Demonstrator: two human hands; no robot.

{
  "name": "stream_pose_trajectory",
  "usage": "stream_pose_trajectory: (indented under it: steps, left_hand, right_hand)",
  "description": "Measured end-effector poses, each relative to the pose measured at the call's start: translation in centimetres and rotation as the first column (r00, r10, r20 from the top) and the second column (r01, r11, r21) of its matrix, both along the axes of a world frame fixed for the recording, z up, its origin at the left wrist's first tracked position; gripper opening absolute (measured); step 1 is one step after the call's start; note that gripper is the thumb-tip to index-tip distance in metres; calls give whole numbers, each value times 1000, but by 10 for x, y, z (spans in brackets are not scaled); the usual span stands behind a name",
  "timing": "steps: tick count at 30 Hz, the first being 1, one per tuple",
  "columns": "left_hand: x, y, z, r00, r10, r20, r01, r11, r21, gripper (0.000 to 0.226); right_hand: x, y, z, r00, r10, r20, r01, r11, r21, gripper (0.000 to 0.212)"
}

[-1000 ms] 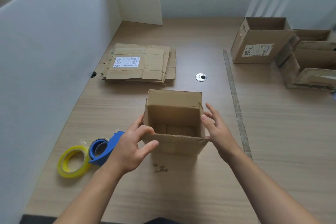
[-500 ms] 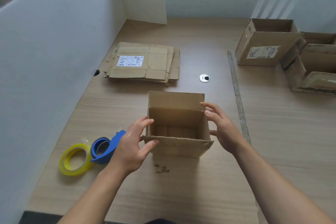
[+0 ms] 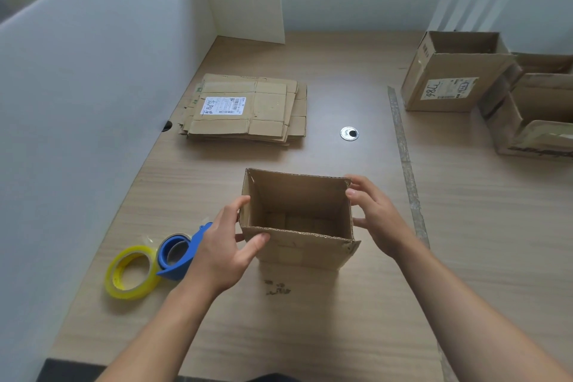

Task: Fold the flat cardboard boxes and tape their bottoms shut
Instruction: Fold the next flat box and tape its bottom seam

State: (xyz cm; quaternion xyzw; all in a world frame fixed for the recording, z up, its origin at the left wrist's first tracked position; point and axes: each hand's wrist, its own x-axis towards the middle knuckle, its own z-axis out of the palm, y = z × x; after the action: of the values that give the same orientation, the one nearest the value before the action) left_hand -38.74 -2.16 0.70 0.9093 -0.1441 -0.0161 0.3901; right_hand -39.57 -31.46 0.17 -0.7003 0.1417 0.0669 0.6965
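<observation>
An upright cardboard box [image 3: 297,246] with its top open stands on the wooden table in front of me. My left hand [image 3: 217,254] grips its near left corner, thumb on the front face and fingers along the left wall. My right hand [image 3: 378,217] holds the right wall, thumb at the top rim and fingers outside. A stack of flat cardboard boxes [image 3: 248,108] lies farther back on the left. A yellow tape roll [image 3: 131,271] and a blue tape dispenser [image 3: 178,254] lie just left of my left hand.
Two folded boxes stand at the back right, one with a label [image 3: 449,80] and one beside it [image 3: 533,121]. A strip of old tape [image 3: 403,146] runs along the table. White partitions [image 3: 77,102] close the left and back. A metal grommet [image 3: 349,133] sits mid-table.
My right hand slid farther along the box's right wall toward its far corner and up to the rim. My left hand stayed at the near left corner.
</observation>
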Motion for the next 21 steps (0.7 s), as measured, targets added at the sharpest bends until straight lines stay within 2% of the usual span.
stream_pose_trajectory:
  steps: [9,14,21]
  left_hand:
    - [1,0,-1,1000,-3,-17,3,1000,-11,70]
    - [4,0,-4,991,-2,-132,-27,975,-219,88]
    - [-1,5,-18,970,-41,-238,-30,957,-288,85]
  right_hand:
    - [-3,-3,6,999,16,29,-17,1000,19,38]
    - [-4,3,3,999,-29,45,29,999,13,42]
    - [-21,-2,-3,996,-41,78,44,999,-33,43]
